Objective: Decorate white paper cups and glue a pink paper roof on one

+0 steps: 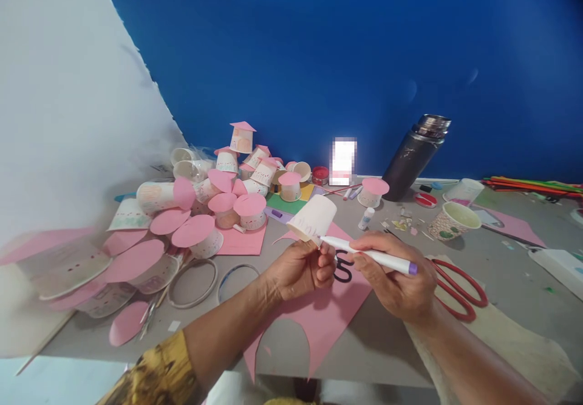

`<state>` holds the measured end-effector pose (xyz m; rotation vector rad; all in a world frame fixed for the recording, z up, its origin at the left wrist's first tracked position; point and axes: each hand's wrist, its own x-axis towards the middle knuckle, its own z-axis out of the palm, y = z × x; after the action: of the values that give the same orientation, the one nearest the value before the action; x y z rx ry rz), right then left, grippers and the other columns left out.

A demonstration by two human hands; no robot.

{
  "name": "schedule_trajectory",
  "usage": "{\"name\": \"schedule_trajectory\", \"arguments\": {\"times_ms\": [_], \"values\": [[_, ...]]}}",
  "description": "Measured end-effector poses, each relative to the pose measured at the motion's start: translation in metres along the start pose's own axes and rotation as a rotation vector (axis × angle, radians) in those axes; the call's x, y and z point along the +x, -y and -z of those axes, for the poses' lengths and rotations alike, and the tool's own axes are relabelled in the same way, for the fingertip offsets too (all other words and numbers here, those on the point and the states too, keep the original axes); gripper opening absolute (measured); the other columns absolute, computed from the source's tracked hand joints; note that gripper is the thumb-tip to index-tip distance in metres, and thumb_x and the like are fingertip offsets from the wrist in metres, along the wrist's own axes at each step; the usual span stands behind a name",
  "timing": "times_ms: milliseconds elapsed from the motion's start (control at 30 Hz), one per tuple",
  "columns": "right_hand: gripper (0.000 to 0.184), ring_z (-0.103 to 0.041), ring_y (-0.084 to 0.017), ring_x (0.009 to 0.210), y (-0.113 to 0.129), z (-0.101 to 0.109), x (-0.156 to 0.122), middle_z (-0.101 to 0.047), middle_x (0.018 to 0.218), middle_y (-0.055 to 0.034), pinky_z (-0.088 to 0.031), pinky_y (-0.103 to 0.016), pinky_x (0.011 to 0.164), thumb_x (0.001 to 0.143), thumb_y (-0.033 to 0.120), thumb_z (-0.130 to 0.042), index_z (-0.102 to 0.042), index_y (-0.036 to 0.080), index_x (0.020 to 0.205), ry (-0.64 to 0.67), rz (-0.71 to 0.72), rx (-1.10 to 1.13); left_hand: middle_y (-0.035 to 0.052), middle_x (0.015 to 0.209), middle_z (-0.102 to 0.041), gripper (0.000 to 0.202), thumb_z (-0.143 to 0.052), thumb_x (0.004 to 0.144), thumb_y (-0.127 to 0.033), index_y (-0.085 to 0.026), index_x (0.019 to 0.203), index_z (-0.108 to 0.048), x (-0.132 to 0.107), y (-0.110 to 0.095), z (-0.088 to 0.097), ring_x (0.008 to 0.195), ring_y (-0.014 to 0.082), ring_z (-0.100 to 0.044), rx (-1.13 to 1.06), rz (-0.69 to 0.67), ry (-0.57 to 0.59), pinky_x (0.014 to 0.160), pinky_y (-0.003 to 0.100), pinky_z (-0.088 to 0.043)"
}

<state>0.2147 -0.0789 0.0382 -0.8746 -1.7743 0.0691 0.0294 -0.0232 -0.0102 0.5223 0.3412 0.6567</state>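
Note:
My left hand (306, 271) grips a white paper cup (316, 214) near its rim; the cup is tilted upside down, with faint purple marks along its lower side. A white marker (378, 258) with a purple end is held in my right hand (401, 283), its tip at the cup's side close to the rim. Beneath both hands lies a pink paper sheet (337, 308) with round pieces cut out. Black scissor handles (344, 266) show on that sheet between the hands.
Many decorated cups with pink paper tops (195, 232) crowd the left side. Red-handled scissors (464, 299) lie on the right. A black flask (412, 159), a patterned cup (454, 221) and a glue stick (365, 218) stand further back. Two rings (194, 283) lie at left.

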Motion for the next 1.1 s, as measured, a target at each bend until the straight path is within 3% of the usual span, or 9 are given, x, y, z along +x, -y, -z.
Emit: {"name": "schedule_trajectory", "arguments": {"times_ms": [367, 533, 867, 1000, 1100], "values": [[0.010, -0.073, -0.017, 0.063, 0.002, -0.001, 0.001, -0.078, 0.079, -0.0015, -0.058, -0.027, 0.060, 0.095, 0.017, -0.064, -0.071, 0.023, 0.101, -0.027, 0.007, 0.016, -0.0039, 0.061, -0.044, 0.024, -0.081, 0.075, -0.026, -0.016, 0.068, -0.060, -0.003, 0.000, -0.005, 0.050, 0.0080, -0.038, -0.023, 0.024, 0.062, 0.049, 0.022, -0.030], [0.012, -0.073, -0.016, 0.066, 0.002, -0.002, 0.000, -0.078, 0.081, -0.0020, -0.059, -0.026, 0.063, 0.093, 0.013, -0.066, -0.070, 0.021, 0.101, 0.014, 0.097, 0.044, -0.0044, 0.059, -0.041, 0.034, -0.084, 0.075, -0.032, -0.016, 0.065, -0.057, -0.004, 0.000, -0.005, 0.051, 0.0076, -0.037, -0.012, 0.020, 0.024, 0.051, 0.022, -0.033], [0.015, -0.075, -0.018, 0.068, 0.005, -0.002, 0.004, -0.079, 0.081, -0.0035, -0.060, -0.027, 0.063, 0.094, 0.013, -0.063, -0.072, 0.021, 0.103, 0.005, 0.128, 0.078, -0.0039, 0.059, -0.040, 0.034, -0.082, 0.078, -0.033, -0.015, 0.064, -0.057, -0.001, 0.002, 0.000, 0.052, 0.0077, -0.035, 0.037, 0.032, 0.050, 0.052, 0.021, -0.034], [0.016, -0.072, -0.015, 0.064, 0.001, -0.003, -0.004, -0.079, 0.085, -0.0023, -0.058, -0.026, 0.060, 0.096, 0.014, -0.065, -0.071, 0.022, 0.109, -0.011, 0.004, 0.146, -0.0046, 0.060, -0.040, 0.033, -0.081, 0.080, -0.034, -0.017, 0.068, -0.056, -0.001, 0.002, 0.000, 0.051, 0.0083, -0.035, 0.018, 0.003, 0.081, 0.052, 0.022, -0.033], [0.022, -0.069, -0.013, 0.061, -0.005, -0.005, -0.008, -0.079, 0.091, -0.0026, -0.057, -0.026, 0.059, 0.101, 0.016, -0.059, -0.070, 0.024, 0.119, -0.122, -0.113, 0.158, -0.0049, 0.061, -0.041, 0.032, -0.082, 0.081, -0.036, -0.018, 0.072, -0.058, -0.003, 0.001, -0.004, 0.050, 0.0089, -0.035, 0.024, 0.003, 0.142, 0.050, 0.022, -0.031]]}}
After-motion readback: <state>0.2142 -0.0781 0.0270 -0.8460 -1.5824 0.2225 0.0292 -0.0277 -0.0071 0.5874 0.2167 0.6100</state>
